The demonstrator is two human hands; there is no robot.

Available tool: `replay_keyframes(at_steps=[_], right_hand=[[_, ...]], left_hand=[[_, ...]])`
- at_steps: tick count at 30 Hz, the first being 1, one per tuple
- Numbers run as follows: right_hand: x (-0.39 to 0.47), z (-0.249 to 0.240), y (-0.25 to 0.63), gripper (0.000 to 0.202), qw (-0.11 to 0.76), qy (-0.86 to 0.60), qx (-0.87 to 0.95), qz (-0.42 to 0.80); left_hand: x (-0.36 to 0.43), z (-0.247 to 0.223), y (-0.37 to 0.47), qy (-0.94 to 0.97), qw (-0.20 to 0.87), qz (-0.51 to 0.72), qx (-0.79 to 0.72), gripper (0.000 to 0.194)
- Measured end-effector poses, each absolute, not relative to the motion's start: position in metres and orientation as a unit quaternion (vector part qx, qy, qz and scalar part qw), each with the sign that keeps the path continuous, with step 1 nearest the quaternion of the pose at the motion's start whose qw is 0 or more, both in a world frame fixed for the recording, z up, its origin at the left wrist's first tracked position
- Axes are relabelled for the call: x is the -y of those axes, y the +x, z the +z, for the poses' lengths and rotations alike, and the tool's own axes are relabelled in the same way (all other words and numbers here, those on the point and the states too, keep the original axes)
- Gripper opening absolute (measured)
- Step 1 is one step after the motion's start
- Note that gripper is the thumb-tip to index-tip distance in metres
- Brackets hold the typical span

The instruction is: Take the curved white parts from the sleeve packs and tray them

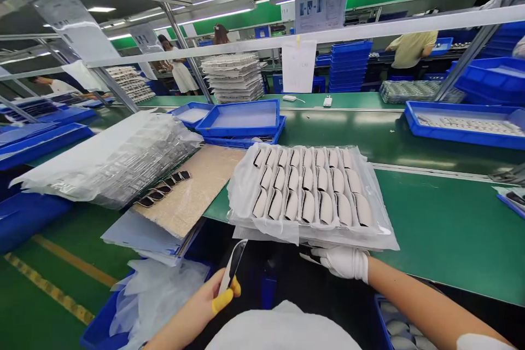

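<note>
My left hand (213, 298), with yellow finger cots on thumb and forefinger, pinches a slim curved part (233, 265), white on one side and dark on the other, below the table's front edge. My right hand (342, 261) wears a white glove and grips the near edge of a clear plastic tray (379, 232). That tray holds three rows of similar white, dark-edged parts (307, 186) and rests on a stack of like trays on the green table (443, 229).
A tan board (197, 191) with a row of dark parts (164, 188) lies left of the tray, beside a pile of clear bagged trays (110, 158). Blue bins (241, 120) stand behind and at right (463, 123). Other people work at far benches.
</note>
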State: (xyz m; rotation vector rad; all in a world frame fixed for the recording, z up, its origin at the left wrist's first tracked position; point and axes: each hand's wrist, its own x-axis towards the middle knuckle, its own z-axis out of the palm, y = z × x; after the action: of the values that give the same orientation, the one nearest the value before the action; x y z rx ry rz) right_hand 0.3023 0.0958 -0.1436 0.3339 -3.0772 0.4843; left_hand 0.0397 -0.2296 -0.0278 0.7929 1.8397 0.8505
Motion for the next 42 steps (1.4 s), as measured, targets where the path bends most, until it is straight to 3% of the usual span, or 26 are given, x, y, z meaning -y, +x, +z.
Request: replay_keyframes(at_steps=[5,9,11,13,16,20,24,28,32,37,42], right_hand=[[-0.033,-0.096,0.306,0.033,0.168,0.047,0.939,0.297],[-0.013,0.000,0.304,0.030,0.273,-0.184,0.834,0.443],[-0.013,0.053,0.298,0.031,0.316,-0.221,0.780,0.493],[-0.010,0.098,0.287,0.021,0.296,-0.156,0.777,0.533],[0.003,0.135,0.262,0.020,0.232,-0.020,0.777,0.585],[0.023,0.121,0.235,0.012,0.235,-0.136,0.777,0.568],[0.026,0.066,0.227,0.025,0.244,-0.216,0.715,0.619],[0.031,0.026,0.228,0.036,0.208,-0.263,0.695,0.636],[0.041,0.013,0.228,0.040,0.183,-0.326,0.669,0.642],[0.039,0.003,0.230,0.045,0.214,-0.384,0.579,0.686],[0.017,0.008,0.239,0.047,0.217,-0.378,0.542,0.719]], left_hand=[[0.144,0.028,0.031,0.415,0.487,0.433,-0.634,0.063],[0.088,0.038,0.041,0.372,0.592,0.511,-0.500,0.059],[0.079,0.046,0.043,0.378,0.629,0.516,-0.441,0.057],[0.082,0.057,0.039,0.402,0.640,0.511,-0.410,0.053],[0.095,0.066,0.025,0.410,0.628,0.533,-0.391,0.049],[0.106,0.058,0.013,0.326,0.622,0.608,-0.369,0.057],[0.112,0.039,0.015,0.286,0.629,0.606,-0.393,0.062],[0.111,0.022,0.023,0.308,0.554,0.597,-0.492,0.065],[0.101,0.016,0.036,0.315,0.510,0.594,-0.536,0.058],[0.087,0.010,0.054,0.354,0.525,0.559,-0.535,0.049],[0.075,0.011,0.063,0.347,0.579,0.509,-0.534,0.056]])
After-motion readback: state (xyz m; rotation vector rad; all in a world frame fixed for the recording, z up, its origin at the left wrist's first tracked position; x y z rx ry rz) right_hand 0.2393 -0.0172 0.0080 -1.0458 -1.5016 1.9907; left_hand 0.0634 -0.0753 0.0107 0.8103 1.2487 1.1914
